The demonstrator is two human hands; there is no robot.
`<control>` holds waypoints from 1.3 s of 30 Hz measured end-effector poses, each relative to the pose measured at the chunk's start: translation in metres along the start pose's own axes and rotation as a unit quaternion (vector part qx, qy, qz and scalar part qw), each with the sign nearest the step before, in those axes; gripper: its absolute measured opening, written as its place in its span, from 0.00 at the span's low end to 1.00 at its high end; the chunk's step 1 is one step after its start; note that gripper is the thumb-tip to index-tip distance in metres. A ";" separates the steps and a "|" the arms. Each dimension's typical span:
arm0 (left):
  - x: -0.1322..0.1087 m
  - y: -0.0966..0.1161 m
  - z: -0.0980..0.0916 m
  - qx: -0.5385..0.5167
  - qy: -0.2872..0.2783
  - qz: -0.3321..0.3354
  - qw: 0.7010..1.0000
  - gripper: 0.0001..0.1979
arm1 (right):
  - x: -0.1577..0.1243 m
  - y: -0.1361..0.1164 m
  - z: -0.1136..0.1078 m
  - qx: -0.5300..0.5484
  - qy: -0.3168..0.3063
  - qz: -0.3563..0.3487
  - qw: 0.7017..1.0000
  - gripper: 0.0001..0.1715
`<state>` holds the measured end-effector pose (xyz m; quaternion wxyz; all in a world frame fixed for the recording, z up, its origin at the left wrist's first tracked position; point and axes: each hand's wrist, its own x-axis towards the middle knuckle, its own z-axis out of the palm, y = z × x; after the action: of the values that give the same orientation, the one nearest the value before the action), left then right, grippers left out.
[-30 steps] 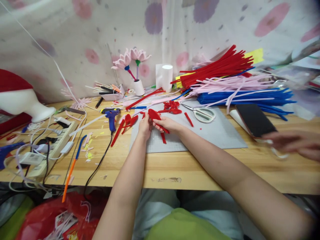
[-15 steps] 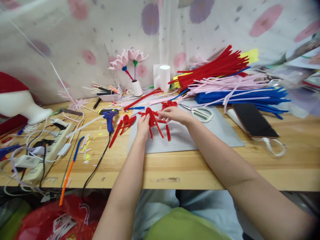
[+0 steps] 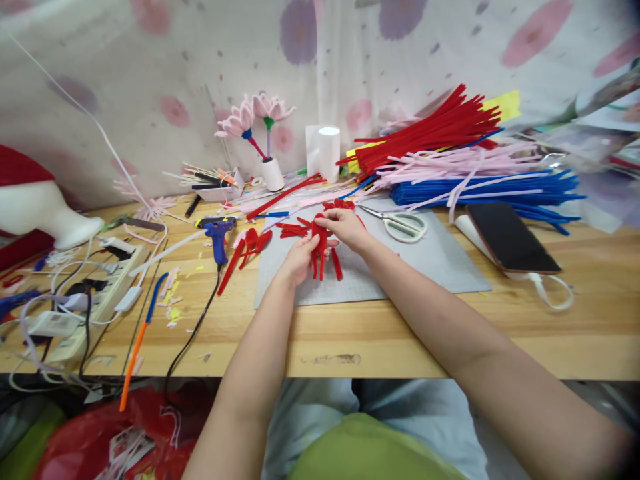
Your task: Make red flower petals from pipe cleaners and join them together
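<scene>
Both my hands meet over a grey cutting mat [image 3: 430, 263] on a wooden table. My left hand [image 3: 299, 259] is closed around a bunch of red pipe-cleaner petals [image 3: 320, 252], gripping their stems from below. My right hand [image 3: 345, 225] pinches the top of the same bunch, fingers pressed together. More red petal pieces [image 3: 293, 229] lie on the mat just left of the hands, and others [image 3: 250, 243] rest near the mat's left edge.
White-handled scissors [image 3: 405, 225] lie right of my hands. A blue glue gun [image 3: 217, 237] and a power strip [image 3: 95, 293] with cables sit left. Red, pink and blue pipe-cleaner bundles [image 3: 465, 160], a phone [image 3: 510, 237] and a pink flower in a cup [image 3: 270, 143] are behind.
The red petals have been gathered from a spread-out shape into a tight bunch. My left hand shifted right and under them. Another person's hand at the right edge a second ago is gone.
</scene>
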<state>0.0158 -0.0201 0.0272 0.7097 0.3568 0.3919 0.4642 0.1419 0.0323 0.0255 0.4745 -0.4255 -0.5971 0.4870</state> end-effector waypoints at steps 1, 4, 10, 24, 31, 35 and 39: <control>-0.001 0.000 0.001 -0.003 -0.003 -0.006 1.000 0.05 | 0.000 0.000 0.000 0.004 0.008 -0.006 1.000 0.17; -0.001 -0.002 0.002 -0.006 -0.014 -0.016 1.000 0.05 | 0.000 0.000 -0.002 0.028 0.005 0.006 1.000 0.17; 0.006 -0.012 0.001 0.031 -0.003 0.017 0.999 0.07 | 0.001 -0.002 -0.006 0.093 -0.045 0.076 0.992 0.17; 0.000 -0.001 -0.004 -0.142 -0.071 -0.139 0.978 0.13 | 0.002 0.008 -0.020 0.260 -0.120 0.103 0.953 0.14; -0.001 -0.001 -0.003 -0.173 -0.083 -0.157 0.969 0.16 | 0.005 0.011 -0.016 0.255 -0.082 0.089 0.959 0.13; 0.002 -0.003 -0.003 -0.159 -0.071 -0.153 0.973 0.15 | 0.008 0.013 -0.015 0.242 -0.055 0.081 0.965 0.13; 0.002 -0.005 -0.003 -0.126 -0.059 -0.128 0.982 0.14 | 0.009 0.012 -0.016 0.223 -0.036 0.069 0.972 0.14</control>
<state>0.0159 -0.0190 0.0211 0.8247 0.2380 0.3297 0.3930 0.1563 0.0456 0.0158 0.5010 -0.3307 -0.4594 0.6546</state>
